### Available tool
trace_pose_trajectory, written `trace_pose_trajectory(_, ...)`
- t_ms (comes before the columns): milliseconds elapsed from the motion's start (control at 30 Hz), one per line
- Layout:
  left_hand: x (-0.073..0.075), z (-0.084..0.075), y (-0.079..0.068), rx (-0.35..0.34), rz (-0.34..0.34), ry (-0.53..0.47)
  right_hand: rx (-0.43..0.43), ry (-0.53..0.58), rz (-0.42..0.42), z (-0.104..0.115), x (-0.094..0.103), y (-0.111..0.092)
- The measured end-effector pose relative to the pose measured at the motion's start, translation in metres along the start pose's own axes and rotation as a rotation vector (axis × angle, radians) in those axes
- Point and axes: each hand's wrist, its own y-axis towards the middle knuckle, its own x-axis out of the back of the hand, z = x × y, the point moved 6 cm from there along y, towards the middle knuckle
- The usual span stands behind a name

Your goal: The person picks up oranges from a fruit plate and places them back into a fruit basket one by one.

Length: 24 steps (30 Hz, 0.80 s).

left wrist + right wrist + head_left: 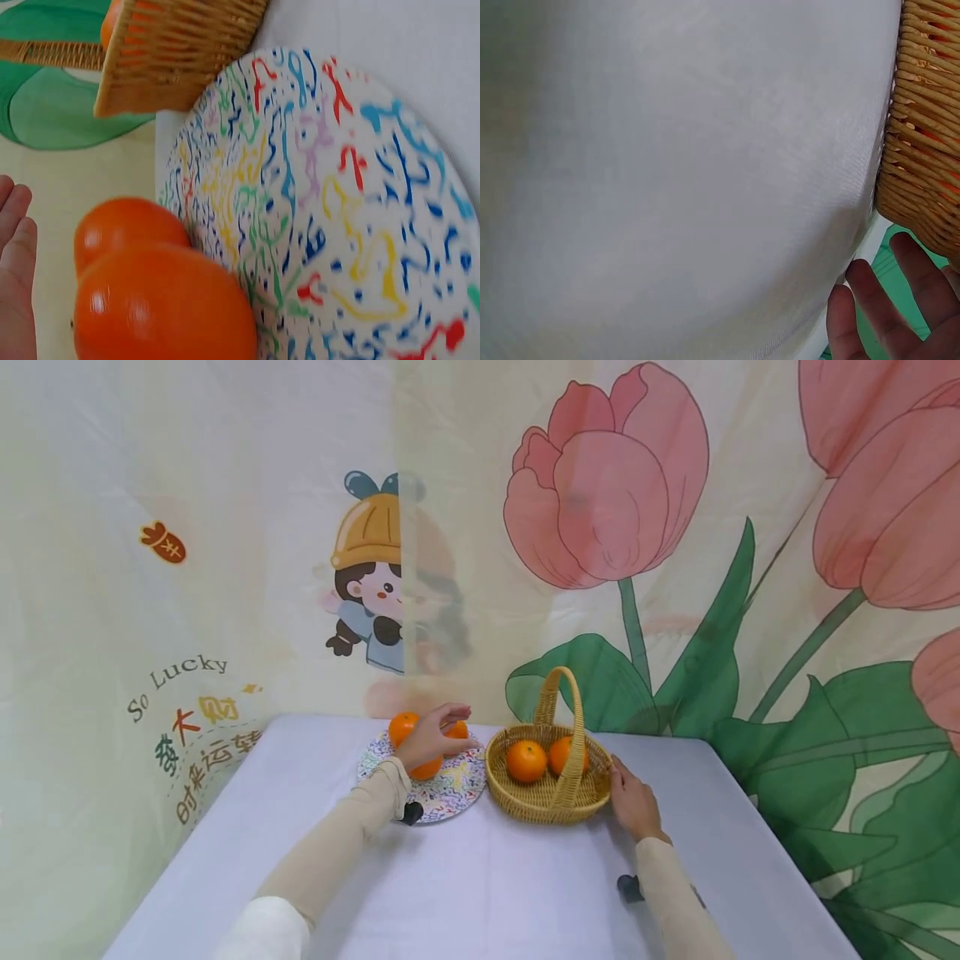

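A round plate with colourful squiggles (450, 797) holds oranges, among them one at the back left (403, 727) and one at the front (426, 769). Over this plate reaches my left hand (429, 739), fingers extended and thumb apart, partly covering another orange (456, 730). In the left wrist view its fingers (16, 255) stand apart from two oranges (161, 307). To the right is a wicker basket (542, 810) with a tall handle and two oranges (527, 762) inside. My right hand (634, 799) rests against the basket's right side, its fingers (885, 307) fairly straight.
A white cloth covers the table (480, 893). Behind it hangs a printed curtain (300, 527) with tulips and a cartoon figure. The basket stands right beside the plate's edge, and its handle (573, 718) rises above the rim.
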Motion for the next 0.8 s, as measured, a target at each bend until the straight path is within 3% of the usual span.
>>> trace_pose_trajectory(333, 0.035, 0.018, -0.021, 0.066, -0.068, 0.012, -0.038, -0.007, 0.024, 0.002, -0.001, -0.001)
trace_pose_trajectory(800, 0.049, 0.044, -0.042, 0.128, -0.110, 0.061, -0.041, -0.011, 0.034, 0.002, -0.001, -0.001)
